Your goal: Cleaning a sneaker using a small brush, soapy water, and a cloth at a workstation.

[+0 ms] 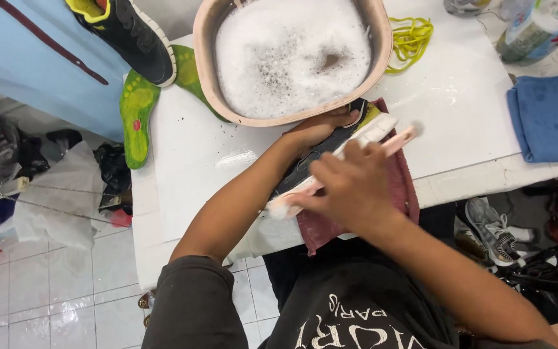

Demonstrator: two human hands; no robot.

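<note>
Shoe point(321, 152) on maroon cloth point(401, 187), worktop point(460, 97); left hand point(317, 129) clamps it, right hand point(350, 184) fisted round pink brush point(395, 141), beside foamy tub point(292, 58).

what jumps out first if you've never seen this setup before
A beige basin brimming with white suds sits at the top middle of the white table. Just below it, the left hand steadies a dark shoe on a maroon towel while the right hand works a pink brush across it. Green insoles lie to the left.
</note>
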